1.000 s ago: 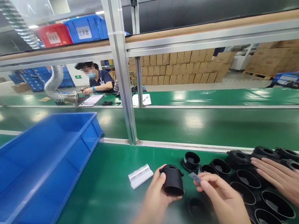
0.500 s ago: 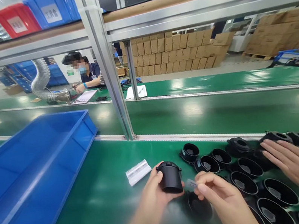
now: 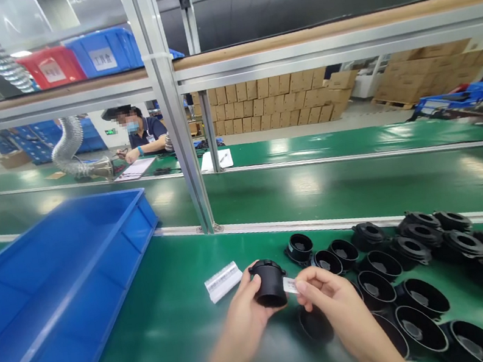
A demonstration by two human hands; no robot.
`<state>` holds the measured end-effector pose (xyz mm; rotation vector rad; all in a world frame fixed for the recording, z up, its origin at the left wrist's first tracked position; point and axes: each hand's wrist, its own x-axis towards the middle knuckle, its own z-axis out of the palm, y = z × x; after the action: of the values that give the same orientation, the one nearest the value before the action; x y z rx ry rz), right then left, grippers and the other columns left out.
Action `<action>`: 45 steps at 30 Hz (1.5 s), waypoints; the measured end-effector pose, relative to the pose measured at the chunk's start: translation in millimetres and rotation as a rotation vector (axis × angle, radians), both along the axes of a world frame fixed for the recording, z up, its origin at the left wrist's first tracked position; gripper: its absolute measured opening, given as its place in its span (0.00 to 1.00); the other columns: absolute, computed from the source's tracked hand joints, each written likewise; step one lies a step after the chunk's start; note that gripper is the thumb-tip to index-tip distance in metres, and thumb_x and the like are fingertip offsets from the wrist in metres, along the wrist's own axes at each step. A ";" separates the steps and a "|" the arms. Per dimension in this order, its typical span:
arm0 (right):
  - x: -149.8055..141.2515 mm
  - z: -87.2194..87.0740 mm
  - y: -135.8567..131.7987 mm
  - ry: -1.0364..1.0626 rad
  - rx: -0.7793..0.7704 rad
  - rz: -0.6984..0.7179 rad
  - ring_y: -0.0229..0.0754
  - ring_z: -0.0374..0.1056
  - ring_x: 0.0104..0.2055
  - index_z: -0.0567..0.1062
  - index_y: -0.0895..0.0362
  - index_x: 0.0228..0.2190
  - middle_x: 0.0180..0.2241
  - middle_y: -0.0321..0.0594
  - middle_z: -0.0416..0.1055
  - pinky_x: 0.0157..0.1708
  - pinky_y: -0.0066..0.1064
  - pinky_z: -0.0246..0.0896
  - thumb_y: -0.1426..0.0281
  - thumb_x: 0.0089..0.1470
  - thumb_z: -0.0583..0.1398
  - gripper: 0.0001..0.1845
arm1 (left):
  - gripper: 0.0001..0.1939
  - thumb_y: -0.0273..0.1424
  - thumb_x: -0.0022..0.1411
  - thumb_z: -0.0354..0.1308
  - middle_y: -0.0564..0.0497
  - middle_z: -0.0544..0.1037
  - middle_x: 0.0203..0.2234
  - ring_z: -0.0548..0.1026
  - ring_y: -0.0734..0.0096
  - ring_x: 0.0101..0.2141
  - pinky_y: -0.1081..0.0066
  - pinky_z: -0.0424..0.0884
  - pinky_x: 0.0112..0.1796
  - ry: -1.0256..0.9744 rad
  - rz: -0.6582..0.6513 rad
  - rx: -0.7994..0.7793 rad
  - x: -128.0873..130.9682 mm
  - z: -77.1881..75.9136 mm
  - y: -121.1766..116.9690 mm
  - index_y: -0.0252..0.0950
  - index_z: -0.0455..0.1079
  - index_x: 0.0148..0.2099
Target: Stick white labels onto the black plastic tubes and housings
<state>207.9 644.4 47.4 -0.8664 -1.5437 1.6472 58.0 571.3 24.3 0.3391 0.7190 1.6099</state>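
Gripping a black housing (image 3: 269, 286) is the left hand (image 3: 243, 311); the right hand (image 3: 334, 296) pinches a white label (image 3: 289, 285) just beside this housing.

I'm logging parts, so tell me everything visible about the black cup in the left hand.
The cup is round-walled, black and plastic-looking, with a collar and small lugs at its upper end. The left hand holds it over the green table. A pale label in the right hand is at its side; whether it touches is unclear.
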 end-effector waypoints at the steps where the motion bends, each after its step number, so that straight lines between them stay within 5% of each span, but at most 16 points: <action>1: -2.4 1.3 -1.3 0.007 -0.012 0.007 0.39 0.62 0.25 0.76 0.58 0.26 0.22 0.38 0.70 0.26 0.27 0.59 0.53 0.51 0.68 0.20 | 0.23 0.37 0.62 0.61 0.39 0.75 0.46 0.75 0.55 0.42 0.56 0.68 0.45 -0.007 0.000 0.004 -0.2 -0.8 0.3 0.35 0.64 0.57; 23: -4.6 -8.7 -1.9 0.057 -0.066 0.022 0.38 0.62 0.26 0.75 0.58 0.27 0.23 0.36 0.69 0.28 0.26 0.58 0.52 0.52 0.68 0.21 | 0.15 0.35 0.66 0.58 0.37 0.74 0.48 0.71 0.50 0.51 0.47 0.66 0.53 -0.085 0.011 0.039 -4.4 8.4 -3.1 0.31 0.68 0.51; 32: -0.1 -8.4 -3.7 0.034 -0.031 0.047 0.37 0.62 0.25 0.74 0.57 0.27 0.22 0.35 0.68 0.27 0.26 0.59 0.54 0.54 0.67 0.19 | 0.31 0.37 0.63 0.62 0.40 0.70 0.54 0.72 0.56 0.50 0.58 0.67 0.51 0.158 -0.037 0.010 -2.1 5.3 -7.8 0.38 0.54 0.64; 45: 6.0 0.0 -10.5 -0.082 -0.048 0.167 0.36 0.58 0.24 0.71 0.57 0.24 0.21 0.33 0.63 0.25 0.24 0.55 0.59 0.55 0.63 0.16 | 0.30 0.40 0.67 0.56 0.46 0.68 0.56 0.67 0.58 0.54 0.63 0.59 0.53 0.376 -0.118 0.039 -3.1 2.0 -16.8 0.44 0.51 0.66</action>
<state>213.9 633.9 47.4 -0.8600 -1.6773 1.7935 54.9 554.5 26.2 0.7128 0.9333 1.4650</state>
